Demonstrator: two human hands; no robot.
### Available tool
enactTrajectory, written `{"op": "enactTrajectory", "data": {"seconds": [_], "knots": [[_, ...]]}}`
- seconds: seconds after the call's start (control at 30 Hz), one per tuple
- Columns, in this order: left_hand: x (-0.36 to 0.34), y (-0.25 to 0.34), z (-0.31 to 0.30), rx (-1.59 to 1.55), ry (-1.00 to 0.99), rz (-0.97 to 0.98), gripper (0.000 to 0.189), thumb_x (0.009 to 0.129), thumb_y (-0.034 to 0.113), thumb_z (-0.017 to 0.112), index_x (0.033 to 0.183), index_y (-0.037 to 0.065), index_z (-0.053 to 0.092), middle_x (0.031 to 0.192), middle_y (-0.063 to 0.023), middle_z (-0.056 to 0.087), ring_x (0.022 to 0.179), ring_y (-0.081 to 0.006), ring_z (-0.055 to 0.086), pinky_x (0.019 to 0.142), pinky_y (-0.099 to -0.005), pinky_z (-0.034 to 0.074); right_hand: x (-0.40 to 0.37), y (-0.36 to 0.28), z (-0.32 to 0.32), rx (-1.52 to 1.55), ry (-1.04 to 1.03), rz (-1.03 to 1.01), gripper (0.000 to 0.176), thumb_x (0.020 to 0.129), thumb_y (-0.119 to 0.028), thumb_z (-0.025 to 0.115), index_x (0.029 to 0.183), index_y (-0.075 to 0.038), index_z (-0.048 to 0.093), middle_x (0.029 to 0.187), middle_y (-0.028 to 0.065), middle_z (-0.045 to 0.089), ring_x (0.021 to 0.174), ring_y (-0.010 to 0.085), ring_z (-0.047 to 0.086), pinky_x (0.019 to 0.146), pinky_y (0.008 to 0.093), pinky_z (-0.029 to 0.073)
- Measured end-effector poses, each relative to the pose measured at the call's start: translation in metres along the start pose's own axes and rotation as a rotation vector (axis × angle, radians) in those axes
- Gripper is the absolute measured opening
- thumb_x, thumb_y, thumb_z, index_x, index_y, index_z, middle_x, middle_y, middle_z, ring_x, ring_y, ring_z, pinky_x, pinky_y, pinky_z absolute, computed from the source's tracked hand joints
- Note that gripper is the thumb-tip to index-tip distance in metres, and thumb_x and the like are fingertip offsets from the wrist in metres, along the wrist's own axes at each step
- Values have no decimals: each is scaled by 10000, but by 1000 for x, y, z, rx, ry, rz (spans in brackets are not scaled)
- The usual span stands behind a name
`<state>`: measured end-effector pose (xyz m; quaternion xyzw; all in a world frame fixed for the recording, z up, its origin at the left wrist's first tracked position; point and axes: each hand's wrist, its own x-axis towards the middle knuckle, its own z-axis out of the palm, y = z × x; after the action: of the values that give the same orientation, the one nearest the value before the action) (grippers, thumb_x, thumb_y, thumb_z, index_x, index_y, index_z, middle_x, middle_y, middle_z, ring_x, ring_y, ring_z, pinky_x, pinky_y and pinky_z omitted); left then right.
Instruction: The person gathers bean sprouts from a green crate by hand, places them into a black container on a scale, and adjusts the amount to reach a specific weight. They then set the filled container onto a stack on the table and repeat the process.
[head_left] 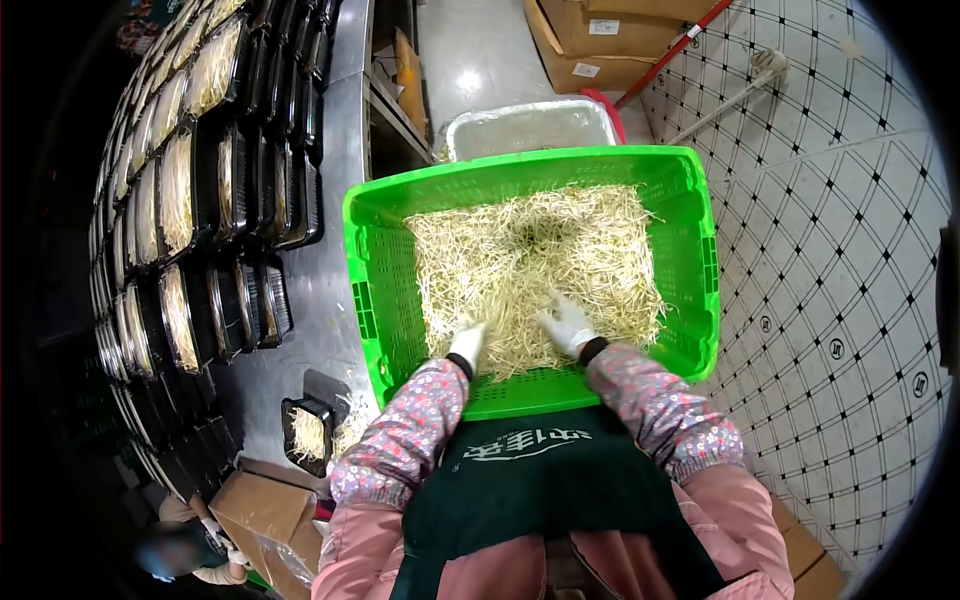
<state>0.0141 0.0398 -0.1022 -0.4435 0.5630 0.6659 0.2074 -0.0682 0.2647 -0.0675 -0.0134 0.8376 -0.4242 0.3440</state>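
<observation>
Sprouts [540, 240], pale and tangled, filled the green crate [695, 215] dead centre on my feed, heaped high against the far wall and thinner toward the near rim. The crate sat at the edge of the steel table [330, 300], right up against the wearer's dark apron [540, 490].

Both hands were in the pile, gloved in white, with floral sleeves [420, 420] running down to the wrists. Left hand [467, 345] was down at the near edge of the heap, its fingertips buried among the strands, so I couldn't tell whether it was closed on anything or just pressing in. Right hand [567, 325] lay on top of the sprouts just beside it, fingers splayed wide and flat, gripping nothing that I could see. The two were close together but not touching.

Off to the left, rows of black trays [207, 180] covered the table, many already packed with sprouts. One single black tray [286, 430] stood apart near the wearer's left elbow, partly filled, with loose strands scattered just beside it.

Behind the crate I could see a metal tub [530, 128], and beyond that, cardboard boxes [600, 45] on the ground. Tiled floor [830, 300] spread out on the right. Down in the bottom left corner another person [195, 545] was crouched, blurred.
</observation>
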Motion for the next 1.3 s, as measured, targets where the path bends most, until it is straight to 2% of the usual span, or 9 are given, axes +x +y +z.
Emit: {"op": "enactTrajectory", "data": {"seconds": [0.17,0.23,0.3,0.47,0.6,0.83,1.07,1.2,1.3], "knots": [[-75,52,57,-540,-25,10,355,982,226,514,1287,46,544,1194,-104,620,1081,-214,575,936,-342,462,-20,-77,5,-159,-147,-275,603,942,-423,522,1374,-5,489,1289,274,561,1206,410,524,1042,435,413],[-88,23,42,101,11,566,378,1007,299,503,1314,79,517,1259,-82,587,1139,-236,564,977,-406,450,-11,-107,-25,-223,-247,-414,618,954,-439,511,1384,2,478,1302,280,552,1216,412,518,1052,432,408],[-125,74,55,-818,-197,-114,665,967,345,599,1503,86,302,1412,-105,487,1286,-272,482,1021,-557,407,15,-99,-36,-218,-358,-568,650,958,-465,502,1397,11,459,1328,286,539,1247,414,503,1079,420,392],[-125,83,8,9,-304,-182,1165,775,351,819,1577,113,9,1620,-205,96,1474,-351,196,1094,-558,341,46,-62,-65,-446,-172,-313,1041,761,-624,692,1521,-47,277,1554,278,260,1447,434,238,1162,535,264],[-93,54,-6,1023,-104,713,1294,615,290,891,1575,110,43,1616,-229,50,1482,-403,149,1096,-589,350,-8,-70,-59,-758,-179,-237,1353,580,-534,872,1576,-155,38,1605,270,60,1452,503,149,1107,678,245],[-16,117,44,1425,-206,546,1321,553,202,902,1575,249,67,1633,-167,-38,1448,-439,229,1033,-561,442,34,-68,-33,-776,-274,-160,1385,578,-310,909,1571,-186,-48,1605,259,74,1403,502,280,989,516,491],[4,105,20,1265,-164,571,635,760,145,718,1360,100,514,1120,-221,636,1049,-349,636,933,-419,508,66,-32,-56,-542,-279,-232,349,831,-199,603,1159,-97,665,1015,172,695,1027,361,646,900,435,514],[-33,93,-23,1350,-98,483,504,815,265,711,1257,87,550,1166,-193,613,1071,-351,619,926,-415,506,46,-25,-93,-553,-319,-32,310,851,-234,628,1130,-109,679,959,168,695,968,359,659,892,437,516],[-28,70,-31,1285,-137,419,966,704,233,814,1496,106,276,1395,-211,449,1189,-374,554,994,-418,483,4,-12,-63,-652,-166,-274,857,734,-343,776,1460,-91,396,1327,246,507,1188,346,552,967,412,503]]}}
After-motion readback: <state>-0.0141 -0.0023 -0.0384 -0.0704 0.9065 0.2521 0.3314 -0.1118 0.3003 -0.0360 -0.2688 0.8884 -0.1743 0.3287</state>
